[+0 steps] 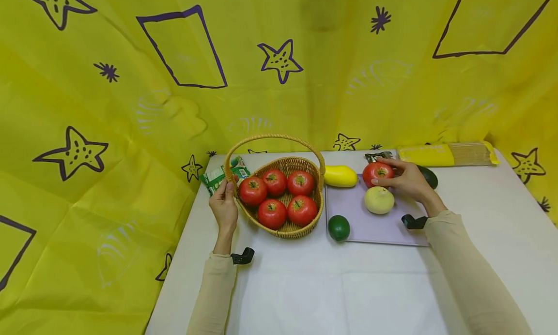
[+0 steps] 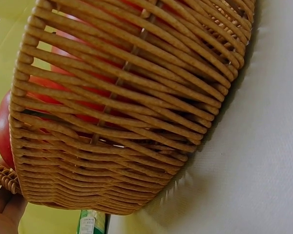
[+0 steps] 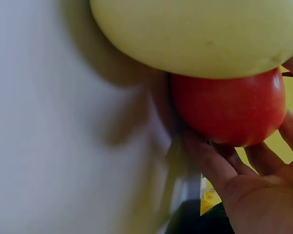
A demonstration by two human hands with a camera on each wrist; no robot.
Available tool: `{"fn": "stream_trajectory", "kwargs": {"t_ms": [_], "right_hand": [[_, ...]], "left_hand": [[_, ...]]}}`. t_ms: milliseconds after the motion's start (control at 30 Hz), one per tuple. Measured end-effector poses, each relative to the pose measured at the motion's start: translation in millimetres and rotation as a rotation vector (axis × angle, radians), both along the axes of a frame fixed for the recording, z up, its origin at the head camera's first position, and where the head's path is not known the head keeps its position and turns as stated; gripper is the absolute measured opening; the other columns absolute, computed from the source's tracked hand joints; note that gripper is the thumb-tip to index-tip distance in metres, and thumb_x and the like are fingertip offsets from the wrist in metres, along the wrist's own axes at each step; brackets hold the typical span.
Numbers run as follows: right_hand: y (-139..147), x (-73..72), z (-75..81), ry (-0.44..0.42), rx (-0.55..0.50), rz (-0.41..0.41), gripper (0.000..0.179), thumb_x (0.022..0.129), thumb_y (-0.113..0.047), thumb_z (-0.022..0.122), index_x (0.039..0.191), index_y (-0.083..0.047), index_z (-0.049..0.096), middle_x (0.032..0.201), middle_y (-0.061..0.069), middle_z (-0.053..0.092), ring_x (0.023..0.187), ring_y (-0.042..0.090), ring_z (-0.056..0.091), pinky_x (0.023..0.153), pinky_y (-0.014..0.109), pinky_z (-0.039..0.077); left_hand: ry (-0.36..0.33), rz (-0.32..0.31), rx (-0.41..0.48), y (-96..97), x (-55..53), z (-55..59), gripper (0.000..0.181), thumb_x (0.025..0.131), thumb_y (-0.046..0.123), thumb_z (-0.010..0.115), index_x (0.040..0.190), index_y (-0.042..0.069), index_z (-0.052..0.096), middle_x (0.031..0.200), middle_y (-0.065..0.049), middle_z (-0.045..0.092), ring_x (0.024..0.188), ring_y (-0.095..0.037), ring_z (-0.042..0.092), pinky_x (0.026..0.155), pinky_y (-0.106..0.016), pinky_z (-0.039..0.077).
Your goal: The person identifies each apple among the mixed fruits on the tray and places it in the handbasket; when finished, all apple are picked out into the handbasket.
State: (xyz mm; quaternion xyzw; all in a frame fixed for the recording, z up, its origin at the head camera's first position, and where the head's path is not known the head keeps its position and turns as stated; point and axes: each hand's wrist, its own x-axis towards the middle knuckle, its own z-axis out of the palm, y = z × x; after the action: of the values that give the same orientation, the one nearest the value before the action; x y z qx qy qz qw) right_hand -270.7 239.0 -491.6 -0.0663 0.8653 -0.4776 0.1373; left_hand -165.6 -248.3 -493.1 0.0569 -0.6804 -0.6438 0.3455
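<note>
A wicker basket point(image 1: 291, 233) with a tall arched handle holds several red tomatoes point(image 1: 272, 214). My left hand point(image 1: 224, 209) grips the handle's lower left end, and the left wrist view shows the basket's woven side point(image 2: 122, 112) close up. At the right, my right hand point(image 1: 407, 180) curls its fingers and thumb round another tomato point(image 1: 374, 173). That tomato point(image 3: 229, 107) is just behind a pale yellow round vegetable point(image 1: 379, 200), which partly covers it in the right wrist view. Both are over the light purple board point(image 1: 370, 234).
A green oval fruit point(image 1: 339, 228) lies at the board's front left corner, a yellow squash-like vegetable point(image 1: 341, 176) at its back left. Farther right are a dark green vegetable point(image 1: 428, 177) and a pack of noodles point(image 1: 449, 154). A green packet point(image 1: 213, 180) lies behind the basket's left side.
</note>
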Motion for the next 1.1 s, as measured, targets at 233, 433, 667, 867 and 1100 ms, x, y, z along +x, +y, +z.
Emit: {"fn": "stream_trajectory", "kwargs": {"t_ms": [233, 433, 667, 867, 1100], "right_hand": [[0, -2.6, -4.6, 0.001, 0.018, 0.049, 0.091, 0.089, -0.045, 0.086, 0.163, -0.012, 0.044, 0.160, 0.031, 0.043, 0.132, 0.046, 0.051, 0.113, 0.059, 0.045], [-3, -2.2, -4.9, -0.011, 0.011, 0.000, 0.093, 0.086, -0.052, 0.087, 0.162, -0.015, 0.047, 0.158, 0.030, 0.046, 0.134, 0.044, 0.050, 0.110, 0.050, 0.047], [2, -4.0, 3.7, 0.026, -0.008, -0.039, 0.087, 0.088, -0.045, 0.088, 0.161, -0.017, 0.050, 0.159, 0.024, 0.050, 0.138, 0.039, 0.051, 0.098, 0.029, 0.046], [0, -1.7, 19.1, 0.084, -0.072, -0.092, 0.080, 0.088, -0.039, 0.089, 0.154, -0.009, 0.054, 0.150, 0.013, 0.060, 0.129, 0.018, 0.060, 0.089, 0.006, 0.048], [-7, 3.7, 37.4, 0.114, -0.186, -0.107, 0.073, 0.086, -0.028, 0.092, 0.149, -0.007, 0.060, 0.117, -0.028, 0.069, 0.109, -0.007, 0.062, 0.086, 0.009, 0.055]], "left_hand": [[-0.013, 0.009, -0.002, -0.6, 1.2, -0.9, 0.032, 0.108, 0.006, 0.058, 0.136, -0.009, 0.067, 0.121, -0.034, 0.072, 0.111, 0.000, 0.071, 0.097, -0.015, 0.056], [-0.007, -0.003, -0.012, -1.1, 3.7, -1.0, 0.033, 0.109, 0.008, 0.058, 0.136, -0.010, 0.067, 0.121, -0.035, 0.072, 0.114, -0.002, 0.070, 0.098, -0.016, 0.055], [-0.008, -0.017, -0.015, -1.7, 2.1, 0.0, 0.032, 0.108, 0.007, 0.059, 0.135, -0.008, 0.068, 0.121, -0.034, 0.072, 0.114, -0.001, 0.070, 0.099, -0.017, 0.056], [-0.011, -0.008, -0.025, -1.0, 0.9, 0.6, 0.031, 0.108, 0.007, 0.059, 0.134, -0.007, 0.070, 0.119, -0.033, 0.073, 0.113, -0.001, 0.070, 0.098, -0.016, 0.056], [-0.006, -0.005, -0.014, -0.8, 1.5, -0.6, 0.031, 0.108, 0.006, 0.058, 0.133, -0.008, 0.070, 0.119, -0.035, 0.072, 0.113, -0.005, 0.071, 0.097, -0.015, 0.056]]}}
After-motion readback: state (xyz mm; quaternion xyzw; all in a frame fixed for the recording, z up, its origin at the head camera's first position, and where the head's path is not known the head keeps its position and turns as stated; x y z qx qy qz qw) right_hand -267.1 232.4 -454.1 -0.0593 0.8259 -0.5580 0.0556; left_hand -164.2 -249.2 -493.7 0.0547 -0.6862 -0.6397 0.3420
